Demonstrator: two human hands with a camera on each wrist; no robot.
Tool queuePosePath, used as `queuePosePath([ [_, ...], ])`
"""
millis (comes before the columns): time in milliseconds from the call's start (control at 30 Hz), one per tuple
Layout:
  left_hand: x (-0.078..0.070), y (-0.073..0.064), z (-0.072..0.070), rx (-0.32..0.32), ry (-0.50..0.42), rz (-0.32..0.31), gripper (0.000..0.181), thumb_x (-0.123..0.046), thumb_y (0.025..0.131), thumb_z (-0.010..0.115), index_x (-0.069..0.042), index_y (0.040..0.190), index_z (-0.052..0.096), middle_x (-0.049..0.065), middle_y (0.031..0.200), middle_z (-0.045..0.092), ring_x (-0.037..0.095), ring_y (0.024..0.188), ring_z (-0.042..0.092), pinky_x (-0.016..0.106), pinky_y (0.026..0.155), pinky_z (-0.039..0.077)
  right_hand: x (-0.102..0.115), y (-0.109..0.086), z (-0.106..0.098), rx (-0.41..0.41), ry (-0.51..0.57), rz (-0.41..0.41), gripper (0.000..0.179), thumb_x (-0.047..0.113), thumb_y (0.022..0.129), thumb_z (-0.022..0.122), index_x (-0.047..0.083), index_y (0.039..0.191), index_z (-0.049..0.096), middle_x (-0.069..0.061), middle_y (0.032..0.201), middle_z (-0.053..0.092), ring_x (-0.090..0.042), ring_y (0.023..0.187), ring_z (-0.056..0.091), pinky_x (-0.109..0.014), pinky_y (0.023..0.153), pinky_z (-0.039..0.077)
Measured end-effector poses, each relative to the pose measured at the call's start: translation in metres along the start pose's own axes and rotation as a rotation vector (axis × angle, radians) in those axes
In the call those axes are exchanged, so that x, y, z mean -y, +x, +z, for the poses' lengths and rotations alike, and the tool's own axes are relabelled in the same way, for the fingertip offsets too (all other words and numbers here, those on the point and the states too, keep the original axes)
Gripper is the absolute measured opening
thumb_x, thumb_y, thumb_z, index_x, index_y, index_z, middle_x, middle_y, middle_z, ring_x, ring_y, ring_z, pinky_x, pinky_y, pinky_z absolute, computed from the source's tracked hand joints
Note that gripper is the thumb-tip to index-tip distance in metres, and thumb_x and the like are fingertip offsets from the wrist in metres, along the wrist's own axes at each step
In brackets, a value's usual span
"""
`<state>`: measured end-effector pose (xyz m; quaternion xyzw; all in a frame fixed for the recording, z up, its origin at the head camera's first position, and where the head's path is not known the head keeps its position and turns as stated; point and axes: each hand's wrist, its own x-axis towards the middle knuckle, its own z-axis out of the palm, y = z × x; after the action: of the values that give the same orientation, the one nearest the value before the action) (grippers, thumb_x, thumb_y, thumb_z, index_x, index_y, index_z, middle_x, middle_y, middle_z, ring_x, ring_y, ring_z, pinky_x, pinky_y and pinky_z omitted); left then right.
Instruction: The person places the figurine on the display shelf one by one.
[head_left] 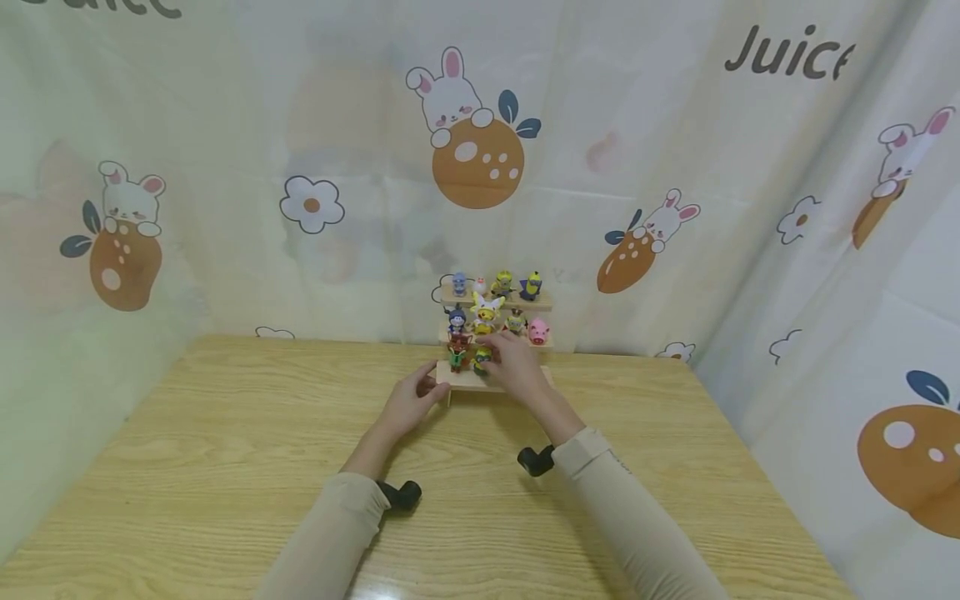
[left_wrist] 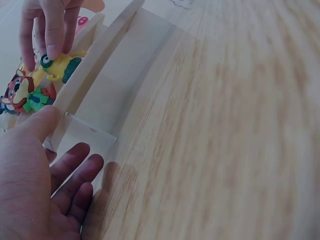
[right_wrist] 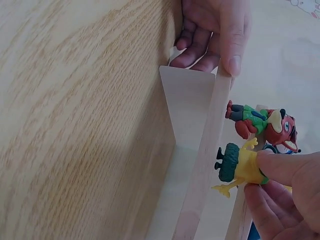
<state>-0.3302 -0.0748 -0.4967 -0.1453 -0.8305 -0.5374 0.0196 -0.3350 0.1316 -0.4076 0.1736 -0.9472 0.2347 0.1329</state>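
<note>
A small wooden tiered stand (head_left: pixel 468 382) holds toy figures at the back of the table. My right hand (head_left: pixel 519 367) pinches a yellow minion figure (right_wrist: pixel 246 164) with a green skirt between thumb and fingers, at the lowest tier. In the right wrist view its feet point toward the tier's front edge; whether they touch the board I cannot tell. Beside it stands a fox figure (right_wrist: pixel 252 120) in a green shirt. My left hand (head_left: pixel 408 402) holds the left end of the lowest tier, thumb on the top edge, other fingers curled by the side panel (right_wrist: pixel 187 95).
Higher tiers carry several figures, among them a pink pig (head_left: pixel 538 332), a yellow figure with big white ears (head_left: pixel 486 315) and a caped yellow figure (head_left: pixel 531 287). A printed curtain (head_left: pixel 360 275) hangs behind the wooden table (head_left: pixel 225 467). Black wrist mounts (head_left: pixel 405 497) show at both sleeves.
</note>
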Motion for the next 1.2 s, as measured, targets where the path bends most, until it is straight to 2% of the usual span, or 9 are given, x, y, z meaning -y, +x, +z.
queuePosePath([
  [333,-0.0004,0.0002,0.0003,-0.003,-0.003,-0.005,0.064,-0.042,0.092,0.059,-0.010,0.145,0.040,0.012,0.114,0.063,0.026,0.106,0.061,0.040,0.090,0.051,0.0007,-0.0018,-0.0024,0.025,0.034,0.005,0.042,0.007,0.084,0.070,0.013,0.124,0.061,-0.008,0.116,0.061,-0.023,0.100,0.062,-0.035,0.086,0.053],
  [767,0.0005,0.0010,0.0010,-0.012,-0.001,-0.009,0.063,-0.042,0.092,0.060,-0.012,0.144,0.041,0.011,0.113,0.064,0.025,0.104,0.061,0.039,0.089,0.051,-0.0013,-0.0044,-0.0019,0.033,0.006,-0.037,0.044,0.005,0.083,0.071,0.015,0.124,0.061,-0.007,0.118,0.062,-0.023,0.100,0.061,-0.036,0.084,0.053],
  [1200,0.0005,0.0009,0.0008,-0.005,-0.005,-0.010,0.064,-0.043,0.092,0.059,-0.012,0.145,0.040,0.011,0.113,0.064,0.024,0.104,0.062,0.038,0.087,0.052,-0.0003,-0.0067,-0.0013,0.041,0.003,-0.031,0.044,0.009,0.083,0.073,0.016,0.125,0.061,-0.007,0.117,0.059,-0.022,0.099,0.059,-0.036,0.082,0.053],
])
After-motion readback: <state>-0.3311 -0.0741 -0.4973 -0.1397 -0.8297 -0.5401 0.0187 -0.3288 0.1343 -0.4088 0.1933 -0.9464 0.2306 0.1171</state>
